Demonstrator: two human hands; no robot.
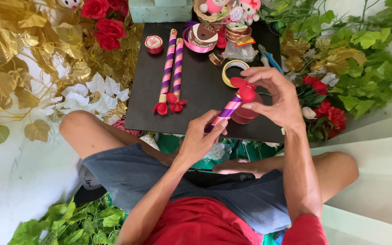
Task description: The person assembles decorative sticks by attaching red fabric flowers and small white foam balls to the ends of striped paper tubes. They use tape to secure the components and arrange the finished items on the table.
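**Two hands work a ribbon-wrapped stick over a black craft board**

A seated person's left hand (200,138) grips the lower end of a stick wrapped in purple and pink ribbon (227,111), fingers curled tight around it, while the right hand (273,97) closes its fingertips on the red ribbon flower (245,89) at the stick's upper end. The stick slants up to the right, held in the air just above the near edge of a black board (200,86) that lies across the person's lap. Directly under the right hand, a round dark-red container (246,113) sits on the board, partly hidden by the fingers.

Just beyond the hands lies a yellow roll of tape (233,68). To the left on the board, two finished striped sticks (172,68) lie side by side, nearly touching, each tipped with a red flower at the near end. At the far edge of the board sit a small red tape roll (154,44), a large spool of pink ribbon (200,37), a stack of smaller ribbon spools (237,32) and blue-handled pliers (268,56). A small basket holding pink and white plush toys (225,8) stands behind them.

Gold artificial leaves (19,54), red fabric roses (103,20) and white petals (91,95) crowd the left side; green foliage with more red roses (341,68) fills the right. The person wears denim shorts (159,181) and a red shirt (205,224).
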